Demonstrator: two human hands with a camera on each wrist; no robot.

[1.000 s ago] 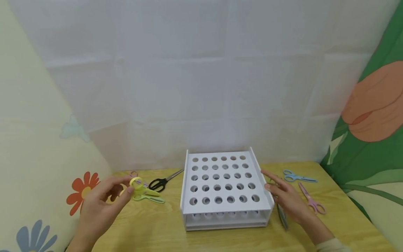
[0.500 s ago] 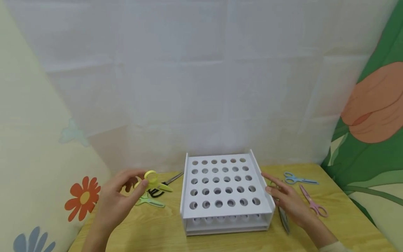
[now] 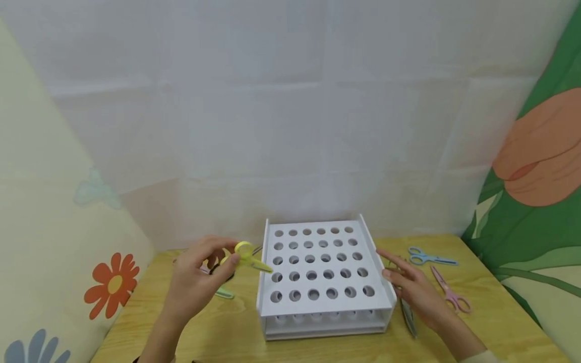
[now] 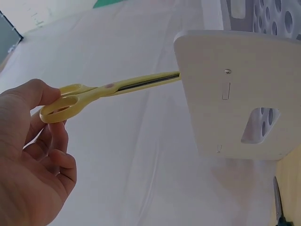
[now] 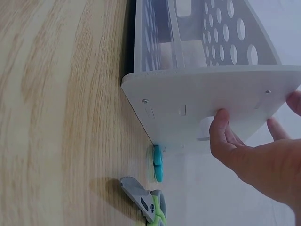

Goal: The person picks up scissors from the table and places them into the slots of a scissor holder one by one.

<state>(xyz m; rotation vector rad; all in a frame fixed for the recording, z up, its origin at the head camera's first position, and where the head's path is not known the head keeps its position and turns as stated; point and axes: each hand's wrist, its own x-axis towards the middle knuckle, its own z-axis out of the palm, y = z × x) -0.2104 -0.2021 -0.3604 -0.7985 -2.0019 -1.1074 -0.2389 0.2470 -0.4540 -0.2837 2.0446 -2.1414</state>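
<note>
My left hand (image 3: 197,280) pinches yellow scissors (image 3: 249,258) by a finger loop between thumb and forefinger. Their blades point right, over the left edge of a white rack (image 3: 320,305) with rows of round holes. In the left wrist view, the yellow scissors (image 4: 99,94) show closed blades, and the rack's side panel (image 4: 211,103) hides the tip. At the opposite side of the rack, my right hand (image 3: 415,287) touches the panel with extended fingers. The right wrist view shows its thumb (image 5: 221,125) against that panel (image 5: 188,99), by a cut-out slot.
Green scissors (image 3: 224,293) and black-handled ones, mostly hidden, lie behind my left hand. On the right lie blue scissors (image 3: 431,257), pink scissors (image 3: 449,290) and grey-bladed shears (image 3: 408,317). A white cloth wall (image 3: 281,126) stands behind the wooden table (image 3: 218,333).
My left hand has moved right with the yellow scissors, from above the other scissors to the rack's left edge. The right hand stays at the rack's side.
</note>
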